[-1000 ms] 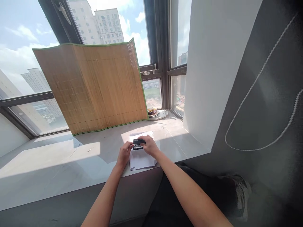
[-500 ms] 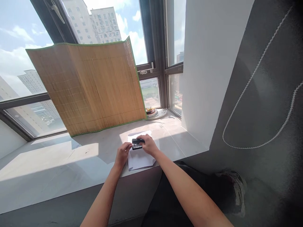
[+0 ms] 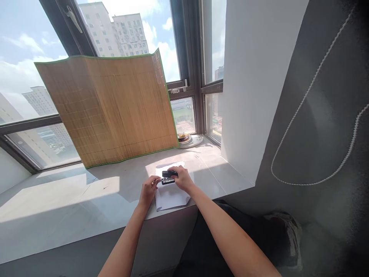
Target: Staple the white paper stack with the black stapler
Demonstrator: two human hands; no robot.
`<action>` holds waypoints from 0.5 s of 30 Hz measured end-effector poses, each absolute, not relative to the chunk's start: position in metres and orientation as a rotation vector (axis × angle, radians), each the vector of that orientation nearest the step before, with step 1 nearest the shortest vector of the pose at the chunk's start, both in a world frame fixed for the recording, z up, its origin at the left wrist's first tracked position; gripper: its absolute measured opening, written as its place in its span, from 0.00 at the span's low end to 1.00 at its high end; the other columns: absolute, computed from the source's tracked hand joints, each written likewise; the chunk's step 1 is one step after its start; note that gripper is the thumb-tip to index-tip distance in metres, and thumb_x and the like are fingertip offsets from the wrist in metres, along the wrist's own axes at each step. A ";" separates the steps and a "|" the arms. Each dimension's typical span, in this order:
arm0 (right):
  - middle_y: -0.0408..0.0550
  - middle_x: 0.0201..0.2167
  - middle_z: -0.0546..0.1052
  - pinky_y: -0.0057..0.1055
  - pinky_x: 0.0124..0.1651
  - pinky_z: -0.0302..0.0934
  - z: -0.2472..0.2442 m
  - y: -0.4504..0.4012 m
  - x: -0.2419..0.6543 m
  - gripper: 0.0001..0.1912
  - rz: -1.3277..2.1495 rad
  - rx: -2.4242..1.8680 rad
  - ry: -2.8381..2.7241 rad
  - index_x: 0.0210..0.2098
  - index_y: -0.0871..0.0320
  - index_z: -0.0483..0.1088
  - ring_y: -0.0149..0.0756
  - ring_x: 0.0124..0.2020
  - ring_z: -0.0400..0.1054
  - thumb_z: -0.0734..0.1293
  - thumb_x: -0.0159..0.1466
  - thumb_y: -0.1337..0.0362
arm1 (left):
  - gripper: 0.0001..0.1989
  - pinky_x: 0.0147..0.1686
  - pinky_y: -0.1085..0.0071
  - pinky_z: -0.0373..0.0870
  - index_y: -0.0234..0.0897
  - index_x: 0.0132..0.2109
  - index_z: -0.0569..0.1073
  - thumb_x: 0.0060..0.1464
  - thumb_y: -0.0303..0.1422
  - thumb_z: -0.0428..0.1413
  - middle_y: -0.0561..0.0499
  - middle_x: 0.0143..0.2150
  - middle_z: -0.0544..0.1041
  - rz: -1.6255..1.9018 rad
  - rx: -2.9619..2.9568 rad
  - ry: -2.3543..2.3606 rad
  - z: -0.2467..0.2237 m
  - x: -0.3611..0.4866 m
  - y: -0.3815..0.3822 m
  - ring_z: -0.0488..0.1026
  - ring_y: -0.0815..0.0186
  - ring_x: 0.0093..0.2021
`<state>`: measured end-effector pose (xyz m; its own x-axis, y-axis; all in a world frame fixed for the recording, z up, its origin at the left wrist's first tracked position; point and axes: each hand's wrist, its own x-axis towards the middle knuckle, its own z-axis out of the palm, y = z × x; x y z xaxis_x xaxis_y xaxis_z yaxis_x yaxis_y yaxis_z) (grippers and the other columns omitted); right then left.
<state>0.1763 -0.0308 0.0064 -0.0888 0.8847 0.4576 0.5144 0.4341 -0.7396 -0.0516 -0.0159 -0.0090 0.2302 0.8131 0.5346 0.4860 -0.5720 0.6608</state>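
A black stapler (image 3: 168, 181) lies sideways over white paper (image 3: 172, 197) near the front edge of the sill. My right hand (image 3: 182, 178) is wrapped round the stapler's right end. At the stapler's left end, my left hand (image 3: 149, 188) has its fingers pinched together, at the paper's left edge. Whatever may be between those fingertips is too small to make out. The stapler's jaws point left, toward my left fingertips.
A bamboo mat (image 3: 123, 107) with green edging leans against the window behind the sill (image 3: 72, 204). Stacked plates (image 3: 188, 141) stand in the back corner. A white wall (image 3: 248, 92) and a hanging bead chain (image 3: 300, 104) are on the right.
The stapler and my right hand have shifted very slightly right relative to my left hand. The whole view has moved down a little in the frame.
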 end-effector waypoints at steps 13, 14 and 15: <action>0.46 0.47 0.82 0.45 0.61 0.56 0.001 -0.028 0.177 0.25 0.468 -1.203 -1.743 0.52 0.46 0.79 0.45 0.53 0.70 0.68 0.60 0.76 | 0.14 0.29 0.68 0.79 0.41 0.43 0.81 0.67 0.42 0.54 0.47 0.43 0.84 1.206 2.233 1.183 -0.009 -0.048 -0.015 0.80 0.61 0.36; 0.46 0.46 0.82 0.46 0.62 0.56 0.001 -0.027 0.178 0.24 0.467 -1.199 -1.732 0.51 0.47 0.79 0.45 0.52 0.70 0.68 0.60 0.76 | 0.14 0.30 0.67 0.79 0.41 0.44 0.81 0.68 0.42 0.54 0.46 0.44 0.84 1.213 2.256 1.164 -0.009 -0.048 -0.015 0.80 0.60 0.38; 0.46 0.46 0.82 0.47 0.62 0.55 0.002 -0.026 0.179 0.24 0.467 -1.191 -1.723 0.51 0.47 0.80 0.45 0.52 0.70 0.68 0.60 0.76 | 0.14 0.32 0.67 0.80 0.41 0.45 0.82 0.68 0.41 0.53 0.46 0.45 0.84 1.228 2.278 1.148 -0.010 -0.048 -0.015 0.81 0.59 0.40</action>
<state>0.1791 -0.0264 0.0016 -0.0684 0.8706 0.4873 0.5052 0.4514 -0.7356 -0.0480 -0.0151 -0.0096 0.3119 0.7693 0.5576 0.5043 -0.6314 0.5890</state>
